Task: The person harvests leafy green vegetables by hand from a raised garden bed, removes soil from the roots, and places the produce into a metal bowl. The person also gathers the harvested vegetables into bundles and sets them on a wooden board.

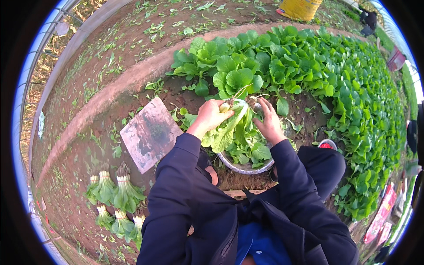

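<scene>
My left hand is closed around the pale root ends of a few leafy green plants, whose leaves hang down over a round metal basin. Thin roots stick up between my hands. On the other side of the plants is my right hand, its fingers apart beside the roots; whether it touches them cannot be told. Loose green leaves lie in the basin, which stands on the soil between my feet.
A stained square board lies to the left. Tied bunches of greens rest on the soil at lower left. Dense growing greens curve ahead and right. A small bowl of red things is by my right knee; a yellow bag stands ahead.
</scene>
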A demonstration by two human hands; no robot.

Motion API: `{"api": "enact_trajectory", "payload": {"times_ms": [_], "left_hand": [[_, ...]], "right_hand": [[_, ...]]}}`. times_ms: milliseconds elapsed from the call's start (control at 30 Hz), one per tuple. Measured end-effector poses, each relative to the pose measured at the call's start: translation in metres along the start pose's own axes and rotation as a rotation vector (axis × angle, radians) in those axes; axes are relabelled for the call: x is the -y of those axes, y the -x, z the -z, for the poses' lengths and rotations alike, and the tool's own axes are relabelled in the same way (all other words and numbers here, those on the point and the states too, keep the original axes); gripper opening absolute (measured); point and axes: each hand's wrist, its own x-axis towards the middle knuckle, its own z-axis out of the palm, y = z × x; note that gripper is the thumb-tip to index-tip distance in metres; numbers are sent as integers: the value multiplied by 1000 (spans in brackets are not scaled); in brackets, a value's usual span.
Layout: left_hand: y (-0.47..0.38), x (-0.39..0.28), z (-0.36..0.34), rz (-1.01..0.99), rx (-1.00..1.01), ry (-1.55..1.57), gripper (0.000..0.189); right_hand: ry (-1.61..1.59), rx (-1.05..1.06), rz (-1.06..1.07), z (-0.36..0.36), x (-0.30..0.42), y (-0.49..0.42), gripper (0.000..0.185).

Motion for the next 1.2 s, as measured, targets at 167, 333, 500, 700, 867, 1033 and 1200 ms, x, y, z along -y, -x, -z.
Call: {"api": "enact_trajectory", "payload": {"times_ms": [167,333,500,700,867,1033,1200], "left_hand": [[-6,1,-4,-1,28,30,37],[-4,-6,-4,-38,-89,-151,34],[-6,-10,-3,-26,-191,-253,37],[-13,-4,-14,-19,-163,11,34],[-17,-11,-24,18,20,571,20],[-13,-10,-24,26,87,742,19],[-17,-7,-30,-8,-53,685,17]], "right_hand": [[-286,36,91,5,22,-27,43],[-375,-57,10,-1,18,-13,15],[-496,223,-361,-1,-5,8,43],[-456,14,-165,-1,-5,-1,83],[-1206,289,-195,-16,22,-21,91],[-1365,332,-176,-18,32,-29,81],[-1505,279,-245,-29,45,-35,66]]}}
